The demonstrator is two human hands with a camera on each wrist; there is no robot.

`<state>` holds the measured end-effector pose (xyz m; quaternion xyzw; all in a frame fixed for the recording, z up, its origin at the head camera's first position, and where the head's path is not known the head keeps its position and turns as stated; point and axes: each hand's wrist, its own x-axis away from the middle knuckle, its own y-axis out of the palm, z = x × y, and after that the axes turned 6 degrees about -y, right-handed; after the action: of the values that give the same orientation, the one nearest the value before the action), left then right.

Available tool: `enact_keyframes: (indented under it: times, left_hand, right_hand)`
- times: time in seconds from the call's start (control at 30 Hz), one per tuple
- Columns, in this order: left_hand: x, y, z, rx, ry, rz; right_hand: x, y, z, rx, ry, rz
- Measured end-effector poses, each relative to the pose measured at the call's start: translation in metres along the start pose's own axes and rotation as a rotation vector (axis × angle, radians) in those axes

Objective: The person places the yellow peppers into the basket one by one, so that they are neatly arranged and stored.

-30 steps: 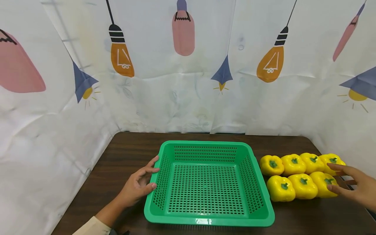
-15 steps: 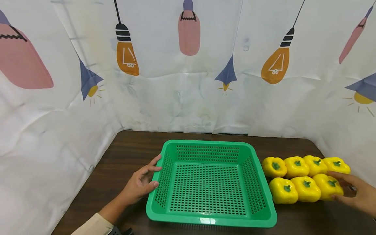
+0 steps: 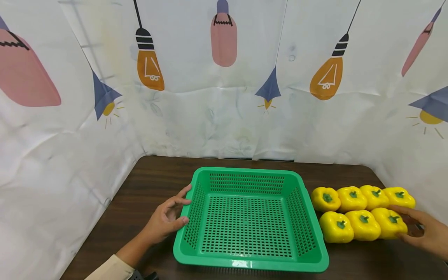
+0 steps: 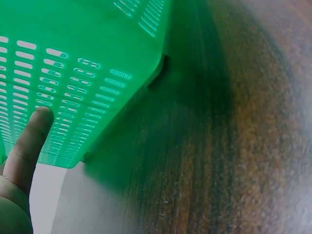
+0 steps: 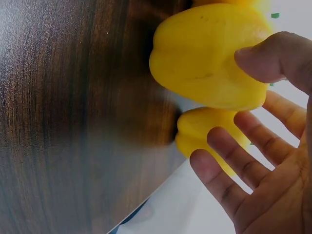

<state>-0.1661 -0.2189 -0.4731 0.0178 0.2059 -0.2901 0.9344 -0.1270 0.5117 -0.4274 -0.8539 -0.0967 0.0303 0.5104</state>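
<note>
A green plastic basket [image 3: 280,265] with slotted walls stands on the dark wooden table. My left hand [image 3: 162,219] rests at its left side, fingertips and thumb at the rim. In the left wrist view a straight finger [image 4: 29,146] lies against the slotted outer wall. At the right, my right hand [image 3: 425,229] has its thumb and index finger about the rightmost front yellow bell pepper [image 3: 386,227]. The right wrist view shows the thumb [image 5: 265,58] on this pepper, the other fingers spread beside it. A second pepper [image 5: 197,126] sits behind those fingertips.
Yellow bell peppers with green stems stand in two rows right of the basket, including a back-row pepper [image 3: 351,198] and a front-left one [image 3: 334,231]. The brown table [image 3: 161,175] ends at a white printed curtain [image 3: 196,128].
My right hand has moved in from the right and closed its thumb and index finger about the front right pepper. The left hand stays at the basket's rim. The head view has shifted slightly.
</note>
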Motion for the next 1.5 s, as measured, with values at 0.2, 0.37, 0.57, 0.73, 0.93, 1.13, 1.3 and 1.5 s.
enact_keyframes:
  times: [0.2, 0.37, 0.57, 0.73, 0.93, 1.13, 1.3, 1.5]
  left_hand:
    - [0.001, -0.001, -0.002, -0.020, 0.004, 0.008]
    - [0.001, -0.002, -0.002, -0.026, 0.011, 0.010]
    - [0.000, -0.001, -0.001, -0.022, 0.016, 0.009]
    - [-0.001, 0.000, -0.002, -0.011, 0.025, 0.006]
    - [-0.001, -0.001, -0.003, -0.014, 0.020, 0.006]
    - [0.000, -0.002, -0.004, -0.007, 0.013, 0.004]
    - [0.000, -0.003, -0.004, -0.009, 0.017, 0.004]
    - [0.000, -0.003, -0.005, -0.007, 0.010, 0.007]
  right_hand:
    - [-0.001, 0.002, -0.003, 0.038, 0.042, -0.008]
    - [-0.001, 0.002, -0.003, 0.043, 0.050, -0.001]
    - [-0.001, 0.001, -0.004, 0.011, 0.042, 0.015]
    - [0.002, 0.003, -0.003, -0.009, 0.028, 0.069]
    - [0.009, 0.004, 0.002, 0.030, -0.074, 0.258]
    - [0.007, -0.009, -0.004, 0.032, -0.089, 0.293]
    - [0.004, -0.019, -0.016, 0.035, -0.115, 0.301]
    - [0.000, -0.027, -0.036, 0.052, -0.150, 0.317]
